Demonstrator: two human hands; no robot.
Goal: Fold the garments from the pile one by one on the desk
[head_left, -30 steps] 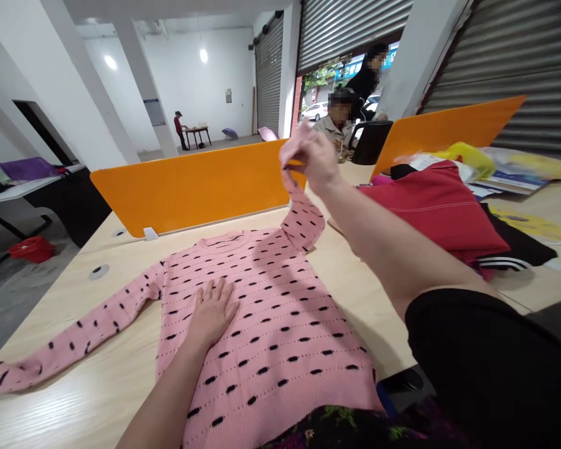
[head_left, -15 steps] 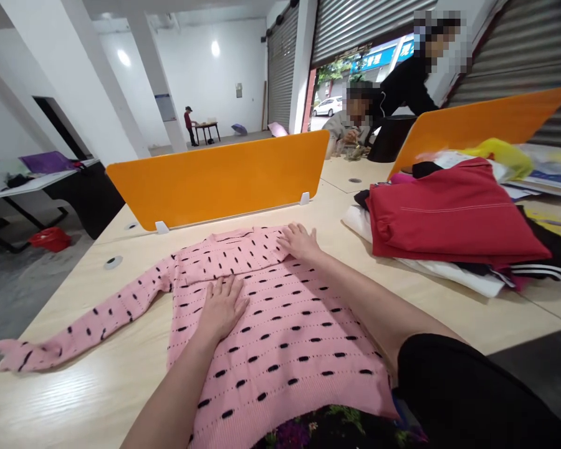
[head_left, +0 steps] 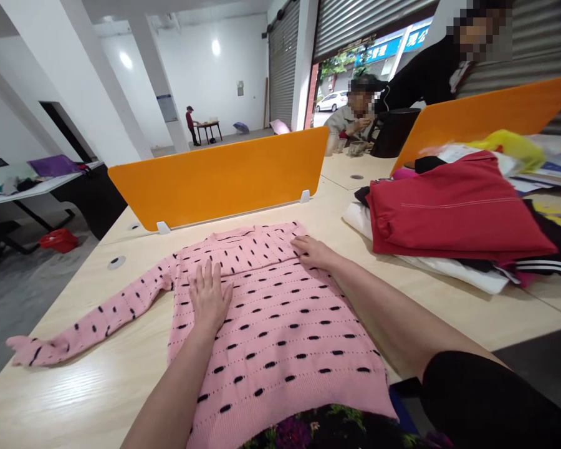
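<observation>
While flat, two hands [head_left: 209,298] [head_left: 314,252] press one sweater [head_left: 280,324]; pile [head_left: 453,212] maybe four garments.

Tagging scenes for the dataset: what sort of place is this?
Probably an open workspace in a street-level unit: shared wooden desk with orange dividers, roller shutters, garments such as the pink sweater under both hands.

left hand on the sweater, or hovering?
Touching. In the head view the left hand lies flat, palm down, on the chest of the pink sweater, with no gap showing under the fingers.
</observation>
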